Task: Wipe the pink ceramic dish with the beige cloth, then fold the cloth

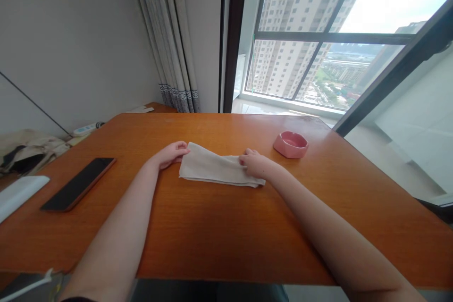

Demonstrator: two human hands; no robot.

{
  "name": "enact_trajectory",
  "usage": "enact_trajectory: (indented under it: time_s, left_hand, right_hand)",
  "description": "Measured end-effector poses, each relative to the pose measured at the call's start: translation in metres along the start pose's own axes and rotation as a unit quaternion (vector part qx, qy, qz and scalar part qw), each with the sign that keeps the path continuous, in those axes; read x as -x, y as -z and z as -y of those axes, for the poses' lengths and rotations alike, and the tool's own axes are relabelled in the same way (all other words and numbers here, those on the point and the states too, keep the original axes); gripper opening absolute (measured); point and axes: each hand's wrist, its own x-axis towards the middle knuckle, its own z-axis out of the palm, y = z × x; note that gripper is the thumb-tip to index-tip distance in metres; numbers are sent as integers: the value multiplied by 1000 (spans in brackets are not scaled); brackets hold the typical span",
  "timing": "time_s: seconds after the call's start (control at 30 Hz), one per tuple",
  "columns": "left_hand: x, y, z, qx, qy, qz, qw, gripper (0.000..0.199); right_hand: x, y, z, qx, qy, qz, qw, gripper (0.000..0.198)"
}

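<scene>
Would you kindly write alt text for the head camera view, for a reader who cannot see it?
A person's left hand and right hand touch opposite ends of a folded pale cloth on an orange-brown wooden table. A pink dish stands to the right; a flat black object lies to the left. Beyond the table, a window shows a high-rise building.

Cloth point(212, 166) partly hidden by right hand point(256, 165), leftmost white object point(23, 192) cut off
</scene>
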Motion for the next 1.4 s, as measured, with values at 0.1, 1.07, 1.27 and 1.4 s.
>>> enact_trajectory:
  time_s: [0.1,1.07,1.27,1.4]
  left_hand:
    - [-6,-14,0,-111,-54,-71,990,49]
    - [37,-25,-1,-487,-24,-129,863,63]
    - [40,-22,-3,-484,-12,-134,865,64]
    - [40,-25,-1,-481,-19,-126,867,56]
  right_hand:
    - [-4,-2,-4,9,-17,-11,1000,28]
    - [-3,-1,-35,-382,-79,-51,919,75]
    - [16,-32,-40,-608,-49,-17,792,69]
    - [10,-44,-41,-502,-67,-126,853,40]
